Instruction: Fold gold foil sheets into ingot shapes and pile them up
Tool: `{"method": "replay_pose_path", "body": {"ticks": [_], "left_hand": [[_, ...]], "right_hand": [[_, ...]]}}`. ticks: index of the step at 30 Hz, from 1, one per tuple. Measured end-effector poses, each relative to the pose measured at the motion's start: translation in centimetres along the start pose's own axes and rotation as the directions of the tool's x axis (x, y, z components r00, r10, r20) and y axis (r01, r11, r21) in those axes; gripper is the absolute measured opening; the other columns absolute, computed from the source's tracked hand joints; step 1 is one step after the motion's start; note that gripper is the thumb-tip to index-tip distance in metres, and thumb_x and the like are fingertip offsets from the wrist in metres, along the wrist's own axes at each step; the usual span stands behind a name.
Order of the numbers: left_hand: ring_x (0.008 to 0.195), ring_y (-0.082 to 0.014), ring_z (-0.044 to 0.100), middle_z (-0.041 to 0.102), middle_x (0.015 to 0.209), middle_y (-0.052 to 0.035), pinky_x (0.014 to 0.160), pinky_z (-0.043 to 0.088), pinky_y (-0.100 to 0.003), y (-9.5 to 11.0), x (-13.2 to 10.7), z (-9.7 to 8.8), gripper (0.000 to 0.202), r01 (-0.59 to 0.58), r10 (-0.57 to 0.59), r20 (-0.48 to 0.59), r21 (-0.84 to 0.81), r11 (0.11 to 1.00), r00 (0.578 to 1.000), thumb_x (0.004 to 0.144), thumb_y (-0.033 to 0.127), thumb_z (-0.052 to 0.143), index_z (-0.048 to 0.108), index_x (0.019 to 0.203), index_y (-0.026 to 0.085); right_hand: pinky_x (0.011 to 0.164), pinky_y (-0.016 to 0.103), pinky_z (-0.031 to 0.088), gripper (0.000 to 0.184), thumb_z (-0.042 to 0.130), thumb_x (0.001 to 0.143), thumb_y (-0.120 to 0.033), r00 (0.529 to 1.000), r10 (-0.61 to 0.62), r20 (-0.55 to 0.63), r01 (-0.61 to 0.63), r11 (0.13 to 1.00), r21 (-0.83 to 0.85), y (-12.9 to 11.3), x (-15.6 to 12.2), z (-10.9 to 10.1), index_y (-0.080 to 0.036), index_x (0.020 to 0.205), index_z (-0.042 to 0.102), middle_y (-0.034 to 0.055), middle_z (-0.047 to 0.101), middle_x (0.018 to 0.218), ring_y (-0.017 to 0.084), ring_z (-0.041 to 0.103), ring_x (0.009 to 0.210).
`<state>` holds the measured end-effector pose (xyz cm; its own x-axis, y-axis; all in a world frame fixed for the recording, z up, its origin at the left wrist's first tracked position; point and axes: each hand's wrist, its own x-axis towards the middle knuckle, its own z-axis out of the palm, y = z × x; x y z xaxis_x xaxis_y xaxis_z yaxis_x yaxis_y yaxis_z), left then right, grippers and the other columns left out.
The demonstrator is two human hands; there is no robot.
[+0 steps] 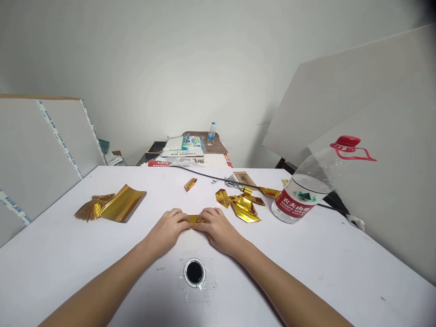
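Note:
Between my two hands lies a small piece of folded gold foil paper (pixel 193 220) on the white table. My left hand (pixel 170 228) has its fingers closed on the paper's left end. At the other end, my right hand (pixel 218 227) grips it with bent fingers and thumb; part of the paper is hidden under the fingers. To the right are several folded gold paper pieces (pixel 244 209), and a single small one (pixel 190 184) sits beyond my hands. A stack of gold foil sheets (pixel 124 204) lies at the left beside a fanned gold bundle (pixel 91 208).
A large water bottle (pixel 303 195) with a red cap and handle stands at the right. A black cable (pixel 211 176) crosses the table's far side near a brown packet (pixel 245 180). A round black-centred hole (pixel 195 272) is in front of me. White panels (pixel 51 145) flank the table.

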<state>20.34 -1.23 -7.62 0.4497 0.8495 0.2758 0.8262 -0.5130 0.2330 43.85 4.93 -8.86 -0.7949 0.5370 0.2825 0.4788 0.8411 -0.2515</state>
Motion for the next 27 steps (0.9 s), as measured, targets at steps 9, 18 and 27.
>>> {"method": "replay_pose_path", "body": {"ticks": [9, 18, 27], "left_hand": [[0.113, -0.0216, 0.066, 0.074, 0.121, -0.0016, 0.098, 0.055, -0.040, 0.0, -0.5, -0.8, 0.043, -0.070, 0.064, 0.118, 0.049, 0.996, 0.991, 0.088, 0.001, 0.052, 0.078, 0.110, 0.027], [0.117, -0.0237, 0.063, 0.076, 0.120, 0.0020, 0.105, 0.056, -0.042, -0.6, -1.6, -2.7, 0.027, -0.051, 0.052, 0.059, -0.017, 0.999, 0.997, 0.088, 0.013, 0.062, 0.082, 0.098, 0.029], [0.140, -0.0279, 0.048, 0.058, 0.150, -0.0032, 0.117, 0.047, -0.051, -0.6, -1.3, -1.2, 0.011, 0.161, -0.161, 0.014, -0.117, 0.980, 0.987, 0.092, 0.018, 0.061, 0.069, 0.085, 0.020]], "right_hand": [[0.096, 0.042, 0.035, 0.036, 0.044, 0.110, -0.026, 0.989, -0.150, 0.005, 0.150, 0.984, -0.097, 0.0, -0.2, -0.5, -0.034, 0.129, 0.073, 0.0079, 0.070, 0.118, 0.023, 0.051, 0.121], [0.102, 0.044, 0.039, 0.024, 0.066, 0.084, -0.017, 0.998, 0.004, -0.055, 0.002, 0.995, 0.105, 0.9, -1.5, -1.7, -0.028, 0.099, 0.080, 0.0032, 0.071, 0.117, 0.024, 0.057, 0.117], [0.106, 0.051, 0.039, 0.010, 0.066, 0.092, -0.024, 0.989, 0.067, -0.135, -0.037, 0.976, 0.217, 1.1, -0.9, -0.1, -0.017, 0.085, 0.068, 0.0076, 0.066, 0.132, 0.028, 0.055, 0.125]]}}
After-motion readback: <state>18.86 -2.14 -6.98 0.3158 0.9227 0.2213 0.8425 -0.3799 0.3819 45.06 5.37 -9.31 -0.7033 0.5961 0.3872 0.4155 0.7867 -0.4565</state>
